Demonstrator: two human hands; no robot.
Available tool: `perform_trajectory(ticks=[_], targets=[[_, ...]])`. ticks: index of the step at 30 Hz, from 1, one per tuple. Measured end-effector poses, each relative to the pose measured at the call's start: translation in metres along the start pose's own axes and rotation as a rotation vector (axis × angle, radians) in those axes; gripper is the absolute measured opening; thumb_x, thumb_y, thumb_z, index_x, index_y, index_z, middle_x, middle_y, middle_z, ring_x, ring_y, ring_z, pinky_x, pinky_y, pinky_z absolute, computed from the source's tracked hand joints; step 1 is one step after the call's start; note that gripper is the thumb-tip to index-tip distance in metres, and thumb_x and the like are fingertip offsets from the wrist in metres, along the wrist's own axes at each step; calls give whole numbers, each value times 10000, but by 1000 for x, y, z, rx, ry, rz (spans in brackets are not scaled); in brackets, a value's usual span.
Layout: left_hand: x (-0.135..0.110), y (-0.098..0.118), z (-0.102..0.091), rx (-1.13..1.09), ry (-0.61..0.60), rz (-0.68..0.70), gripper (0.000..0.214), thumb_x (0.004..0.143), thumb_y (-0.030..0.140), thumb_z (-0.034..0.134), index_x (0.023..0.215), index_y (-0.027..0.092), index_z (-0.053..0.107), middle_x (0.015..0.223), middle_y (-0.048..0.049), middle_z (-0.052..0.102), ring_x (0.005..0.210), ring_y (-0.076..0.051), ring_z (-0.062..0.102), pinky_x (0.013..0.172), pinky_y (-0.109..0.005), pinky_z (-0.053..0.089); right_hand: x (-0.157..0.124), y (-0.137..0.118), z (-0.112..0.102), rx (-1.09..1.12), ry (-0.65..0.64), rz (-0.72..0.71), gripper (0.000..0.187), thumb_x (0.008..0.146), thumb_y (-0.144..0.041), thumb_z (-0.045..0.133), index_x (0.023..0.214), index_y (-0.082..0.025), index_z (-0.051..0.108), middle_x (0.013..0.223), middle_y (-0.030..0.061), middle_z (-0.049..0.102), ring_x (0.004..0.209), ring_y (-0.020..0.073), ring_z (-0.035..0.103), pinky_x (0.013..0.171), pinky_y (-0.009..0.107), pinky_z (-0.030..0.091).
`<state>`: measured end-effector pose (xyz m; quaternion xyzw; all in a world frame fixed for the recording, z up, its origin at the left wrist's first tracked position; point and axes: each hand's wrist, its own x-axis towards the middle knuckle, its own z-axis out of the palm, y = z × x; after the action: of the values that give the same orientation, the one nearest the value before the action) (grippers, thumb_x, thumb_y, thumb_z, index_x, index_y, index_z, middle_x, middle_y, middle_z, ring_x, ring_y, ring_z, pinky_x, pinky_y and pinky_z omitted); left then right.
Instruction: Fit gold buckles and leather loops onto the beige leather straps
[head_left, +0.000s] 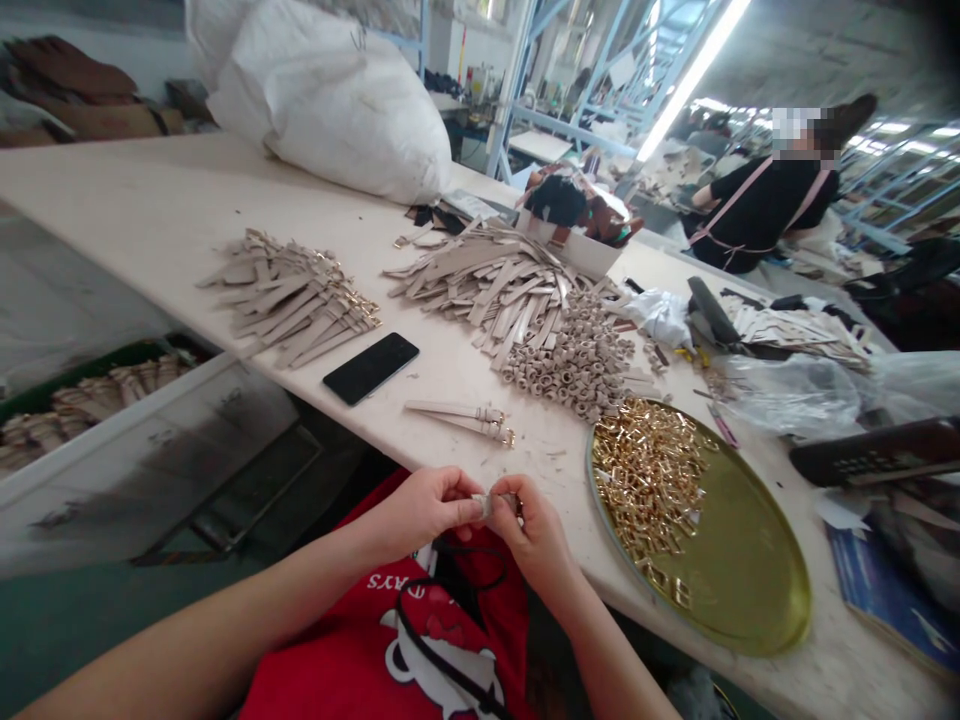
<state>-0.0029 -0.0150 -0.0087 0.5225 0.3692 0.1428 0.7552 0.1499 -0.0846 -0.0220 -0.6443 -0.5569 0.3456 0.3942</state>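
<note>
My left hand (448,502) and my right hand (523,510) meet just in front of the table edge, above my lap. Both pinch a small beige strap (486,503) between thumb and fingers; most of it is hidden. On the table beyond lie a few beige straps with gold buckles (457,418). A round gold tray (757,560) at my right carries a heap of gold buckles (649,475). Behind it is a pile of small beige loops (574,355), and past that a large heap of loose beige straps (487,275).
A black phone (371,367) lies left of the straps. Buckled straps are piled (292,295) farther left. A big white sack (322,100) stands at the back. A drawer-like white bin (135,460) is below left. Another person (761,210) works at the far right.
</note>
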Motion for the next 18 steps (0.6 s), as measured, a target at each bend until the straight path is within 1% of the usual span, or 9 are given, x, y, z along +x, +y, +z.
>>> perform_trajectory(ticks=[3,7,10,13,16,18], targets=[[4,-2,-2,7,-17,-57,329,650,376,654,827,109,582,617,1,605,550,-107,549,550,-214,405,-1,7,0,-41,-12,-8,54,783,-231,477,786,-210,527,573,-42,505,512,117,441,496,230,323],[8,-4,-11,-1,-55,-138,375,642,399,660,861,104,584,705,-35,639,601,-123,583,582,-224,421,0,15,2,-114,34,-12,56,772,-216,490,800,-212,539,604,-30,527,531,126,457,519,240,330],[11,-4,-14,7,-41,-158,338,650,388,656,825,106,590,658,-24,635,588,-114,577,567,-205,406,3,16,0,-142,-13,-42,65,765,-203,494,801,-214,547,647,-14,552,569,137,477,545,249,342],[13,-3,-13,18,-26,-163,299,648,364,656,791,108,598,606,-10,625,549,-102,553,531,-189,379,4,15,-4,-135,-83,-67,72,759,-188,494,797,-213,550,670,-6,566,598,144,489,557,249,346],[13,-1,-8,18,-37,-170,254,652,331,644,762,107,598,595,-7,620,538,-100,539,517,-188,368,2,16,-5,-83,-114,-45,71,775,-192,477,799,-213,540,662,-11,558,588,135,482,541,237,341],[12,-1,-6,11,-37,-157,224,660,306,628,755,106,597,603,-4,617,540,-99,533,523,-191,374,0,17,-2,-69,-112,-19,70,790,-209,466,803,-210,534,655,-16,548,583,130,475,539,233,339]])
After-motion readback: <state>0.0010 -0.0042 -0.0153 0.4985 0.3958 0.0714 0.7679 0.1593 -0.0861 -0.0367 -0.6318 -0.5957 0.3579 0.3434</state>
